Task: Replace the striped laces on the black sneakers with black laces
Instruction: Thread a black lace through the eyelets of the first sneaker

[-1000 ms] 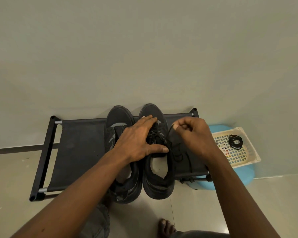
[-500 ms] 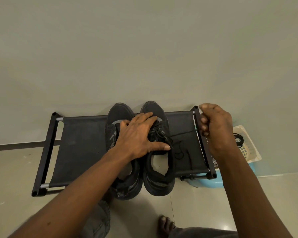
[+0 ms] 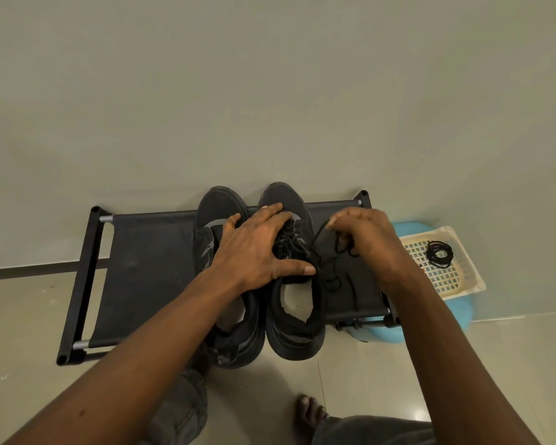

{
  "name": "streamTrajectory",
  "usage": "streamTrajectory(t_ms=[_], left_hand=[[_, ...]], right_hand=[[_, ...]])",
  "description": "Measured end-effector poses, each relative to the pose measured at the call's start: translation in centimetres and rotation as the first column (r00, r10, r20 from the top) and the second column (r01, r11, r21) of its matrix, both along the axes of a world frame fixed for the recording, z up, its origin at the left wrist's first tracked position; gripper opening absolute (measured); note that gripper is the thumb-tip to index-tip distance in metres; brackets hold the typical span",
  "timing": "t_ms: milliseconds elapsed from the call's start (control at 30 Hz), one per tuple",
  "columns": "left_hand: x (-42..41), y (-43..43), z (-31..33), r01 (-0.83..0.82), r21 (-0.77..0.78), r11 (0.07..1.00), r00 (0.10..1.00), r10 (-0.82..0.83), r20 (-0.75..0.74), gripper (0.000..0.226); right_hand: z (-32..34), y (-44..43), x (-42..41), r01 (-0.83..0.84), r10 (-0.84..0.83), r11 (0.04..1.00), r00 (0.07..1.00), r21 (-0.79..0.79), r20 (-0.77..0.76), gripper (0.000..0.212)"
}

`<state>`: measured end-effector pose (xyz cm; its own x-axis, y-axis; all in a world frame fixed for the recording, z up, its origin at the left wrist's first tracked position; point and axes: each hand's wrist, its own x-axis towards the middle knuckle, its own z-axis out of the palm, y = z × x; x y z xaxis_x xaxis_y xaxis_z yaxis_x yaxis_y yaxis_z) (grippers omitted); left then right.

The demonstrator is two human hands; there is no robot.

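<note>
Two black sneakers stand side by side on a low black rack [image 3: 148,268], toes to the wall. The right sneaker [image 3: 297,329] carries a black lace [image 3: 329,277] whose loose end trails onto the rack fabric. My left hand [image 3: 257,252] lies flat with fingers spread over both shoes, thumb across the right shoe's tongue. My right hand [image 3: 363,239] pinches the black lace just right of that shoe, fingers curled. The left sneaker [image 3: 220,207] is mostly under my left hand and forearm. A coiled black lace [image 3: 441,254] lies in a cream basket [image 3: 463,277].
The basket sits on a light blue stool [image 3: 456,313] right of the rack. A plain wall rises directly behind the rack. Tiled floor lies in front, where a bare foot [image 3: 308,412] and grey trouser legs show.
My right hand, which had pulled the lace out rightward past the rack's end, has come back in beside the right sneaker. My left hand has stayed on the shoes.
</note>
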<state>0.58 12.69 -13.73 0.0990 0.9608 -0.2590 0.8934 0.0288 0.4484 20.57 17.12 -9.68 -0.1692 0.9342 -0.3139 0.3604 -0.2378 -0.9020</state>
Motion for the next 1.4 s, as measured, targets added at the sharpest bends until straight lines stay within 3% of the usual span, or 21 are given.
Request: streamTrajectory(t_ms=[67,167,233,300,333,400,467,500,567,667,767,967,1000,1067,1133,1167,1267,1333,1400], left_hand=[[0.0,0.0,0.1,-0.003,-0.004,1.000,1.000,0.003,0.007,0.113],[0.1,-0.1,0.3,-0.005,-0.007,1.000,1.000,0.005,0.013,0.112],[0.1,-0.1,0.4,-0.012,-0.005,1.000,1.000,0.012,0.014,0.112],[0.2,-0.1,0.5,-0.014,-0.009,1.000,1.000,0.014,0.009,0.112],[0.2,-0.1,0.6,-0.014,-0.010,1.000,1.000,0.014,0.009,0.112],[0.2,-0.2,0.6,-0.013,-0.007,1.000,1.000,0.014,0.012,0.111],[0.1,-0.2,0.5,-0.013,-0.002,1.000,1.000,0.013,0.014,0.110],[0.1,-0.2,0.5,-0.013,-0.001,1.000,1.000,0.013,0.013,0.110],[0.1,-0.1,0.4,-0.008,-0.002,1.000,1.000,0.008,0.009,0.110],[0.0,0.2,0.3,-0.005,-0.001,1.000,1.000,0.005,0.008,0.109],[0.1,0.1,0.4,-0.001,-0.003,1.000,1.000,0.001,0.006,0.109],[0.2,0.3,0.6,0.000,-0.002,1.000,1.000,0.000,0.012,0.108],[0.2,0.3,0.6,0.003,-0.002,1.000,1.000,-0.003,0.014,0.107],[0.2,0.3,0.8,0.014,-0.009,1.000,1.000,-0.014,0.015,0.107],[0.0,0.4,0.8,0.016,-0.024,1.000,0.999,-0.015,0.028,0.107],[0.1,0.3,0.9,0.009,-0.028,1.000,0.999,-0.007,0.043,0.107],[0.5,-0.2,1.5,-0.106,0.107,0.989,0.981,0.086,0.173,0.091],[1.2,-0.6,2.1,-0.275,0.221,0.936,0.905,0.175,0.387,0.064],[2.0,-0.9,2.8,-0.392,0.173,0.904,0.774,0.222,0.593,0.045]], right_hand=[[0.3,0.5,-0.2,0.149,-0.165,0.986,0.947,-0.079,-0.276,0.014],[0.4,0.8,0.5,0.254,-0.341,0.940,0.718,-0.228,-0.607,0.021],[0.3,0.8,1.1,0.313,-0.428,0.903,0.580,-0.296,-0.693,0.026],[0.0,0.8,1.3,0.373,-0.467,0.878,0.526,-0.300,-0.711,0.025],[0.0,0.9,1.2,0.404,-0.477,0.872,0.572,-0.277,-0.667,0.026],[-0.2,1.0,0.9,0.438,-0.461,0.885,0.771,-0.160,-0.439,0.030],[-0.3,0.8,0.8,0.297,-0.297,0.954,0.955,0.048,-0.007,0.036],[-0.6,0.5,0.9,0.130,-0.149,0.987,0.964,0.097,0.220,0.040],[-1.7,-0.2,0.9,-0.150,0.132,0.989,0.846,-0.007,0.517,0.040],[-2.5,-0.7,0.4,-0.308,0.321,0.943,0.739,-0.128,0.592,0.006],[-2.3,-0.6,-0.2,-0.347,0.331,0.935,0.769,-0.079,0.546,0.012],[-1.9,-0.4,-0.3,-0.372,0.212,0.921,0.728,0.115,0.652,0.005],[-1.9,-0.2,-0.2,-0.323,0.167,0.935,0.766,0.146,0.621,0.003],[-1.3,-0.1,-0.1,-0.178,0.097,0.970,0.911,0.169,0.401,0.005],[-0.6,0.2,-0.3,-0.028,0.028,0.993,1.000,0.113,0.004,0.013],[-0.1,0.3,-0.3,0.021,-0.008,0.998,0.980,0.062,-0.199,0.015],[1.0,0.5,-0.6,0.024,-0.137,0.984,0.745,-0.179,-0.653,0.022],[1.5,0.3,-1.0,-0.049,-0.208,0.958,0.566,-0.284,-0.798,0.032],[1.7,0.1,-1.6,-0.113,-0.236,0.943,0.439,-0.314,-0.867,0.050]])
